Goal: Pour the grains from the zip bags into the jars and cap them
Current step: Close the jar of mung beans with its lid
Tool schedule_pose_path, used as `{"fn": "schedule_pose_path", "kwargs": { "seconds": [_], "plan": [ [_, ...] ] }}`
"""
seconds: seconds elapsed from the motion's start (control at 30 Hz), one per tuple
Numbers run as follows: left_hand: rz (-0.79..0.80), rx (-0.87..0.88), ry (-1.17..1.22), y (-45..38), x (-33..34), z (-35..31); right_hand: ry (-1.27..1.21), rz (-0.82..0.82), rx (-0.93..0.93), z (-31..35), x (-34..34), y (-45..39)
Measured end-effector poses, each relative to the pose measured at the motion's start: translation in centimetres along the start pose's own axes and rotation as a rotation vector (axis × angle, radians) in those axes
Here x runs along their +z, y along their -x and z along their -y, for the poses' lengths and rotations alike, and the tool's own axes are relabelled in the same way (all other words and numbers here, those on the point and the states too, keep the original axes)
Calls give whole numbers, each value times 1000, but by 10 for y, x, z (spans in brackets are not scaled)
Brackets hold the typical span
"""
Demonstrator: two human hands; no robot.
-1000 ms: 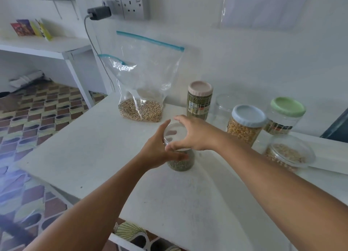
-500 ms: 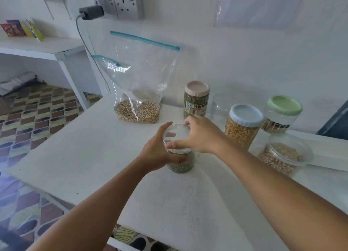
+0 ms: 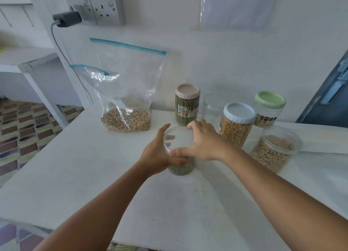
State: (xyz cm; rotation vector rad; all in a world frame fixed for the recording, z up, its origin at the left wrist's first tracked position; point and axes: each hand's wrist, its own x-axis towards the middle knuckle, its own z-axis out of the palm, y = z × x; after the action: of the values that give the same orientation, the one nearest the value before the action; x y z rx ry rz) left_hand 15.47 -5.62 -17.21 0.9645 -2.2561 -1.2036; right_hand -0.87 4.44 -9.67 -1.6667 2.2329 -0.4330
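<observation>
i'm working at the middle of the white table (image 3: pixel 79 167): my left hand (image 3: pixel 158 156) is wrapping the small clear jar (image 3: pixel 180 169) of green grains, while my right hand (image 3: pixel 204 141) is pinching its clear lid (image 3: pixel 178 138) at the rim. i'm judging it light, rigid and slick, so i'm gripping the body low and the lid by its edge.
</observation>
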Motion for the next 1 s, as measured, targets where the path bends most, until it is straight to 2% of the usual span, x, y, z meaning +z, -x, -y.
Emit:
{"fn": "schedule_pose_path", "kwargs": {
  "seconds": [0.1,0.13,0.3,0.5,0.57,0.7,0.77,0.9,1.0],
  "plan": [
    [18,9,-14,-4,-2,-1,-103,195,-38,-4,-15,-4],
    [16,18,-19,-5,-2,-1,-98,214,-54,-4,-14,-5],
    [15,26,-26,-5,-2,0,-54,-26,-14,-3,10,-7],
    [38,18,-32,-9,-3,-1,-123,148,-13,-10,-13,-12],
    [35,14,-25,-9,-1,-2,-136,65,-7,-11,-7,-12],
    [19,1,-2,-7,1,-1,-12,-128,13,-5,12,-7],
    [33,8,-26,-9,0,-2,-8,-90,2,-7,7,-8],
    [45,11,-50,-12,-1,-1,-72,108,-51,-8,-7,-11],
    [13,15,-50,-10,2,-1,-126,-19,-51,-6,7,-8]
  ]
}}
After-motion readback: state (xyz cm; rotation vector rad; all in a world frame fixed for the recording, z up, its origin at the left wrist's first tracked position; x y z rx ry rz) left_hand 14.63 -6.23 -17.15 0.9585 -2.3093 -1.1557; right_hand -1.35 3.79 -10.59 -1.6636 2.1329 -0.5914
